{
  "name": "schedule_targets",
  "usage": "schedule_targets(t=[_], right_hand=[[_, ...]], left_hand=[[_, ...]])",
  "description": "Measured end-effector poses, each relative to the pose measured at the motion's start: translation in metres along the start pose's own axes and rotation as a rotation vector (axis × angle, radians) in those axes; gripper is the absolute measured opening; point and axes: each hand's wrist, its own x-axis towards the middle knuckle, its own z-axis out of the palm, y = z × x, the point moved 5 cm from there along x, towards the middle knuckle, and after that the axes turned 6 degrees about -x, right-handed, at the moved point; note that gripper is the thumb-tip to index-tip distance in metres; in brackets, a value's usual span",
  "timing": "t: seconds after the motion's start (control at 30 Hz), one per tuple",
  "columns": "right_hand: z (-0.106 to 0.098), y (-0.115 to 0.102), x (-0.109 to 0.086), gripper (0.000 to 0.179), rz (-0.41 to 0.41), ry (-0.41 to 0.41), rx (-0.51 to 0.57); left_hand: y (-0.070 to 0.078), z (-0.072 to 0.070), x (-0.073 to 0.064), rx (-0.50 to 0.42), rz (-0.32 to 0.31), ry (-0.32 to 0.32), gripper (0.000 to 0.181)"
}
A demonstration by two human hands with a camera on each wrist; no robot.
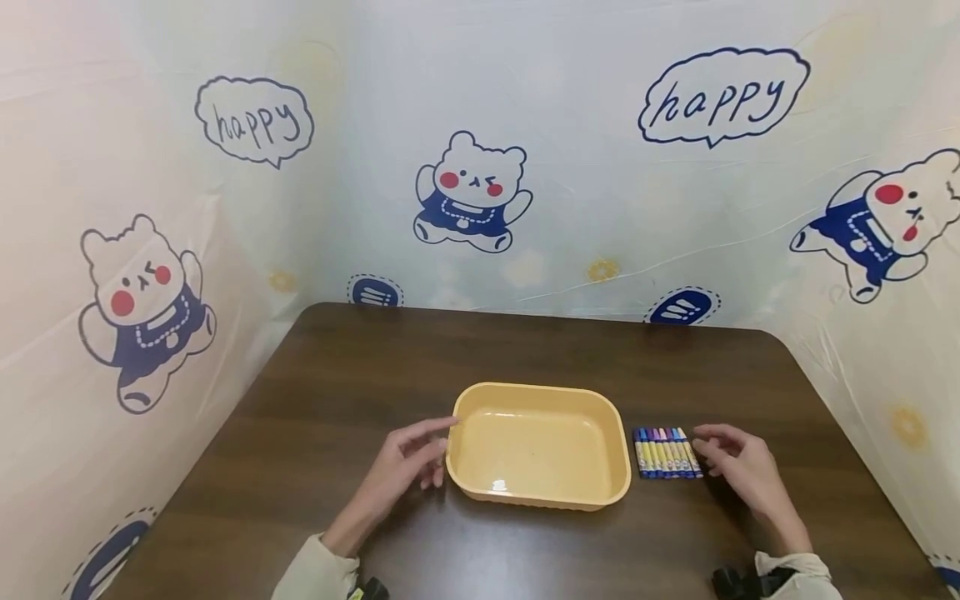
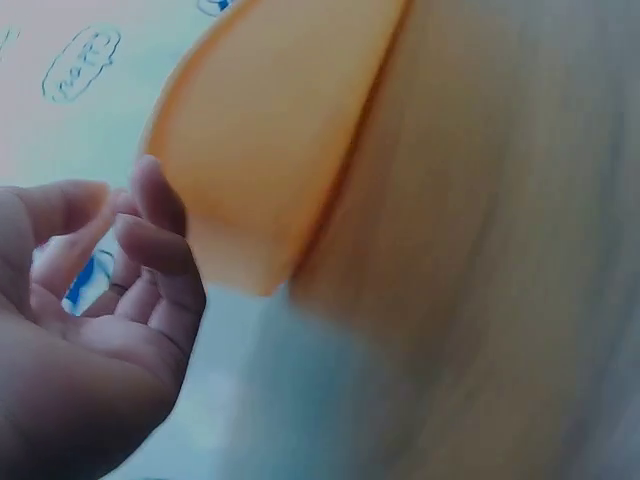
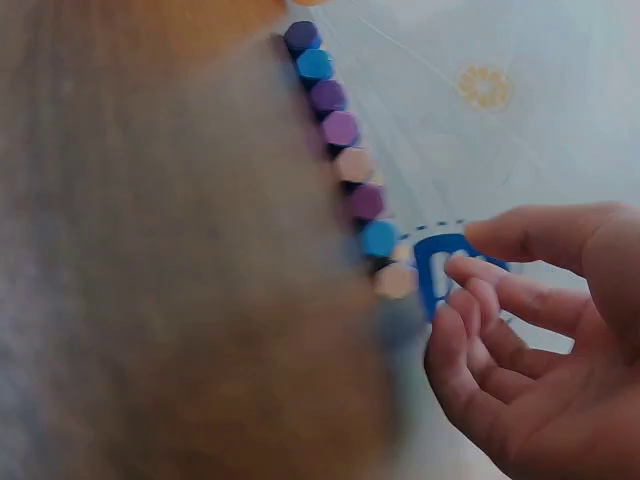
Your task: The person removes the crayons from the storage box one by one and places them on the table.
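Observation:
A yellow plastic basin (image 1: 536, 446), with nothing in it, sits on the brown table. At its left side my left hand (image 1: 405, 458) has the index fingertip right at the rim, the other fingers loosely bent. The left wrist view shows that hand (image 2: 110, 310) beside the orange-looking basin (image 2: 260, 130). To the basin's right lies a flat row of several markers (image 1: 666, 454) with yellow barrels and blue, purple and pale ends. My right hand (image 1: 738, 467) is at the row's right end, fingers loosely curved and holding nothing. In the right wrist view, marker ends (image 3: 340, 130) line up left of the fingers.
The dark wooden table (image 1: 375, 358) has rounded far corners. A pale curtain (image 1: 585, 192) printed with bears and the word "happy" stands round its back and sides. Black wrist straps (image 1: 753, 581) show at the sleeves.

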Motion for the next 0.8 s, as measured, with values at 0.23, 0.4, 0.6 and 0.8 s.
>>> schedule_targets(t=[0.23, 0.4, 0.6, 0.8], right_hand=[[-0.017, -0.037, -0.024, 0.046, -0.263, 0.255, -0.317], [-0.016, -0.042, -0.041, 0.082, -0.316, 0.249, -0.493], [-0.022, -0.042, -0.046, 0.104, -0.309, 0.271, -0.581], [-0.023, -0.041, -0.046, 0.109, -0.305, 0.255, -0.625]], left_hand=[[0.045, -0.025, -0.023, 0.737, 0.182, 0.250, 0.049], [0.059, -0.039, -0.036, 1.241, 0.309, 0.292, 0.079], [0.055, -0.047, -0.042, 1.435, 0.243, 0.303, 0.105], [0.050, -0.048, -0.047, 1.468, 0.190, 0.303, 0.110]])
